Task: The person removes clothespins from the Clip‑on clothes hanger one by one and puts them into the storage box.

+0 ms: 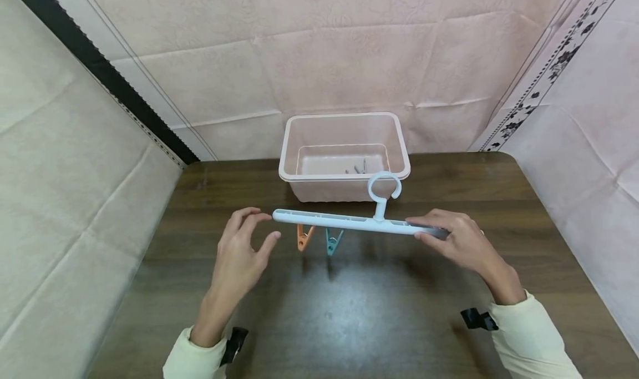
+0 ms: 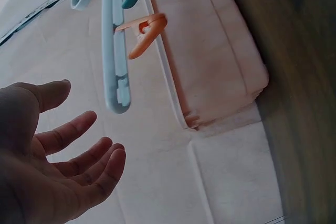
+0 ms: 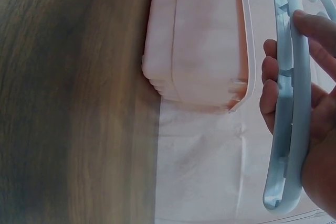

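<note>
A light blue clothes hanger point(image 1: 329, 220) is held up over the table, its hook pointing up and toward the back. My right hand point(image 1: 456, 237) grips its right end, thumb on one side and fingers curled round the other in the right wrist view. An orange clothespin point(image 1: 303, 238) and a teal clothespin point(image 1: 333, 242) hang from the left half of the hanger. At the hanger's left tip is my left hand point(image 1: 243, 249), its fingers loosely bent and spread. In the left wrist view the left hand point(image 2: 79, 166) shows a gap to the hanger point(image 2: 114, 66).
A pale pink plastic basin point(image 1: 344, 190) stands at the back edge of the brown wooden table point(image 1: 319, 323), just behind the hanger. A few small dark pieces point(image 1: 360, 169) show inside it. Light cloth point(image 1: 339, 68) hangs behind and at both sides.
</note>
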A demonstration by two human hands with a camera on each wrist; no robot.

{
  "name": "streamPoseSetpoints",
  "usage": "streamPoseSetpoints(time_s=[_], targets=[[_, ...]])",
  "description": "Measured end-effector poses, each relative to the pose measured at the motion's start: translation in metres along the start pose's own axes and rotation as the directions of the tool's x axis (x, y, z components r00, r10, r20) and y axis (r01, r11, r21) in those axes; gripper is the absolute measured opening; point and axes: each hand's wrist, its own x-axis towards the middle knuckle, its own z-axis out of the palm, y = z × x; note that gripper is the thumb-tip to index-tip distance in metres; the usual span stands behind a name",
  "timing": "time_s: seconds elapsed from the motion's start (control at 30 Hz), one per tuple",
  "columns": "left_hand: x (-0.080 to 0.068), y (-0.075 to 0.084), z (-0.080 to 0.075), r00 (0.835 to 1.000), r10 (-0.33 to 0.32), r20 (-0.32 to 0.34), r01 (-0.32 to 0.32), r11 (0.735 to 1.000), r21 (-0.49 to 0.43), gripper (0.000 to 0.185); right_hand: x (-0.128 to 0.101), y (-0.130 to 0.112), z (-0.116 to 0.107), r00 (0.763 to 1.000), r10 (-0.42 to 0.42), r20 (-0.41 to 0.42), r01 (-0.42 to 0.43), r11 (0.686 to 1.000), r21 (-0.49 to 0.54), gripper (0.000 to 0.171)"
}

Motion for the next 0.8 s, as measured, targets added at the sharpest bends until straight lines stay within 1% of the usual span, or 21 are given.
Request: streamPoseSetpoints(time_s=[0.13, 0.33, 0.47, 0.57, 0.63, 0.8], targets=[[-0.006, 0.0, 0.011, 0.999, -0.035, 0.033, 0.036, 0.999, -0.022, 0.033, 0.0, -0.001, 0.0, 1.0, 0.004, -0.011, -0.004, 1.0, 0.006, 0.034], [-0.013, 0.0, 0.025, 0.992, -0.098, 0.079, 0.101, 0.994, -0.038, 0.035, 0.002, -0.003, 0.004, 1.0, 0.0, -0.007, 0.0, 1.0, 0.02, 0.035], [-0.015, -0.002, 0.03, 0.988, -0.121, 0.098, 0.126, 0.991, -0.038, 0.035, 0.003, -0.004, 0.005, 1.0, -0.003, -0.013, 0.003, 1.0, 0.021, 0.035], [-0.016, -0.005, 0.033, 0.986, -0.134, 0.1, 0.139, 0.989, -0.044, 0.035, 0.005, -0.005, 0.005, 1.0, -0.001, -0.012, 0.001, 1.0, 0.01, 0.034], [-0.016, -0.007, 0.035, 0.982, -0.156, 0.107, 0.162, 0.985, -0.051, 0.035, 0.005, -0.005, 0.005, 1.0, -0.002, -0.009, 0.003, 1.0, 0.009, 0.033], [-0.016, -0.013, 0.042, 0.971, -0.196, 0.135, 0.211, 0.972, -0.102, 0.034, 0.006, -0.004, 0.005, 1.0, -0.007, -0.006, 0.007, 1.0, 0.01, 0.033]])
